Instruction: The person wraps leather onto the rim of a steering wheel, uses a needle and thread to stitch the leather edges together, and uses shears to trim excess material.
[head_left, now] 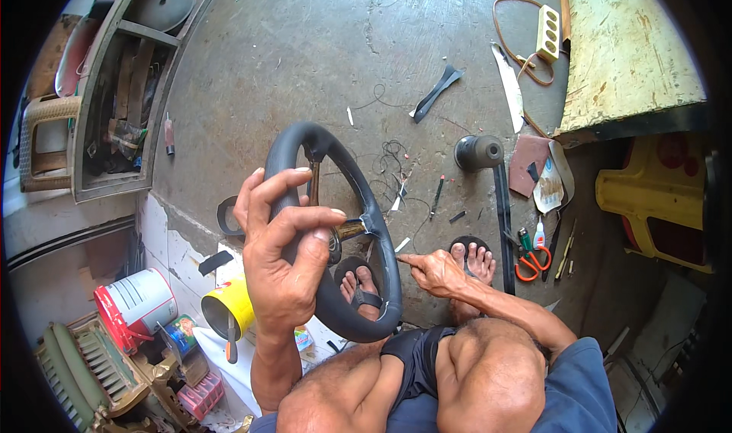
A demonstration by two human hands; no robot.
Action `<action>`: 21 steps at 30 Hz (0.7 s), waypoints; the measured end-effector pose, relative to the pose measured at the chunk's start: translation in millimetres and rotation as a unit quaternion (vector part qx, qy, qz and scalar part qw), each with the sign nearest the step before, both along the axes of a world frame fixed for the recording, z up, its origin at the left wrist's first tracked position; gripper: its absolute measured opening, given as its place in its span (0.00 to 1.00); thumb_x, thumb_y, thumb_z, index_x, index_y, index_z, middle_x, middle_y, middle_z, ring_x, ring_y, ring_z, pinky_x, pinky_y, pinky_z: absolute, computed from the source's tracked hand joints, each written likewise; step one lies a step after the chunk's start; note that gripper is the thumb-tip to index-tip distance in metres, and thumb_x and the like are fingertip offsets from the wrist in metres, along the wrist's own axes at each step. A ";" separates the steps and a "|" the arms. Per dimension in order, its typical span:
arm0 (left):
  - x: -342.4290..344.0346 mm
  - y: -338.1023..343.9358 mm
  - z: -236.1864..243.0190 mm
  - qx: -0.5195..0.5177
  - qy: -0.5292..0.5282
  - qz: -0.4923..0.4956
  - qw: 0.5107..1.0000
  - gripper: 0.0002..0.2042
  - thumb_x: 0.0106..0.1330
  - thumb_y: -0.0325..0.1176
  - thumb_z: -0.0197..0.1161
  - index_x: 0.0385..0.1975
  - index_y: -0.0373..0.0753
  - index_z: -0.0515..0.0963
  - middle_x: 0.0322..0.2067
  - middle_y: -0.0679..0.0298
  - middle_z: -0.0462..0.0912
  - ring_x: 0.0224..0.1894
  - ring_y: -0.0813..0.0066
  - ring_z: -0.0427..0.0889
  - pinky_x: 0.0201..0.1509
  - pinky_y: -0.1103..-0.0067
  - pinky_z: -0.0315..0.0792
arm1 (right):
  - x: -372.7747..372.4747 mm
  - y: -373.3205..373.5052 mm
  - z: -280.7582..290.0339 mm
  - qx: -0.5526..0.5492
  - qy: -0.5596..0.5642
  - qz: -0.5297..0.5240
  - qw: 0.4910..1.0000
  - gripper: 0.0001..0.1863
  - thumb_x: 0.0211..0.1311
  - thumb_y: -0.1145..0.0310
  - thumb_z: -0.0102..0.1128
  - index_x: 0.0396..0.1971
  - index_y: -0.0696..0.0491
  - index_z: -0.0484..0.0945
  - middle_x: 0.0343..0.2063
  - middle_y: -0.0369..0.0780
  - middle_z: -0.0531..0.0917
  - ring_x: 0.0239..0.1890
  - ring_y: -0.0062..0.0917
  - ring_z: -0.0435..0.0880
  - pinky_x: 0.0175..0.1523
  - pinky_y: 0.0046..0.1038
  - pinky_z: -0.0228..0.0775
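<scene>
The black steering wheel (pixel 369 185) is tilted above the near part of the floor (pixel 252 59), over the person's left foot (pixel 367 284). Pale marks show on its rim, low down and where a shiny brown spoke (pixel 352 229) joins it.

The left hand (pixel 286 238) is in front of the wheel's left side, with bent, spread fingers. It hides the rim there, so one cannot tell if it grips it. The right hand (pixel 436 273) is curled, with one finger pointing at the right side of the rim. Whether it pinches something thin is too small to tell.

The job looks like small, careful finger work along the rim. It would go best slowly, with the wheel steady and the pale marks easy to see.

Farther out, a messy dark thread (pixel 393 166) lies on the floor; a loop could catch, so it should be kept clear of the wheel. Toward the floor's right edge, past the right foot (pixel 479 261), lie orange-handled scissors (pixel 526 269), handy to reach. Their points need care near bare toes.
</scene>
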State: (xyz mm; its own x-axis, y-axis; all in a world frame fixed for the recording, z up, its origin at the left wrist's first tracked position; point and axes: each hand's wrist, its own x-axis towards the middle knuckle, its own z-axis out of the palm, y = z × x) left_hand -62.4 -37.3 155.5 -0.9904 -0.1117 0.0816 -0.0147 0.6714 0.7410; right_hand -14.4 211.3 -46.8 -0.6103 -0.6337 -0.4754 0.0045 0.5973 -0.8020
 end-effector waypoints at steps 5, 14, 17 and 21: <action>8.9 -10.6 5.6 0.014 -0.005 0.003 1.000 0.11 0.54 0.25 0.64 0.34 0.45 0.89 0.58 0.62 0.78 0.71 0.51 0.59 0.76 0.57 0.48 | -1.9 -3.2 4.8 -0.005 -0.007 -0.004 1.000 0.22 0.61 0.69 0.55 0.55 0.51 0.84 0.27 0.59 0.84 0.32 0.53 0.87 0.43 0.47 0.81; 10.1 -14.4 3.2 0.017 -0.002 0.002 1.000 0.11 0.54 0.26 0.64 0.35 0.45 0.89 0.59 0.62 0.79 0.71 0.52 0.59 0.76 0.58 0.49 | -1.5 -6.2 -0.8 0.003 -0.015 0.005 1.000 0.21 0.62 0.69 0.54 0.54 0.51 0.84 0.27 0.59 0.84 0.32 0.53 0.87 0.45 0.47 0.81; 4.9 -14.4 1.4 0.018 0.005 -0.003 1.000 0.11 0.55 0.26 0.63 0.35 0.44 0.89 0.58 0.61 0.80 0.71 0.52 0.60 0.76 0.58 0.49 | -1.2 -4.4 -1.4 0.008 -0.015 0.009 1.000 0.22 0.62 0.69 0.54 0.55 0.51 0.84 0.27 0.59 0.84 0.32 0.53 0.87 0.45 0.47 0.80; -10.8 -15.7 3.5 0.012 0.015 -0.008 1.000 0.11 0.56 0.26 0.63 0.35 0.44 0.89 0.56 0.60 0.82 0.68 0.55 0.65 0.77 0.59 0.49 | 0.2 -3.9 -4.0 0.005 -0.010 0.007 1.000 0.22 0.62 0.68 0.54 0.55 0.52 0.84 0.28 0.59 0.84 0.33 0.53 0.87 0.45 0.47 0.80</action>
State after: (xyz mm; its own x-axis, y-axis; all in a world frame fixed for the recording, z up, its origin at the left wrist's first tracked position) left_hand -73.2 -53.1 158.9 -0.9892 -0.0985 0.1083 0.0178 0.6533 0.7569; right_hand -14.1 207.3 -50.9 -0.5914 -0.6381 -0.4930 0.0116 0.6047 -0.7964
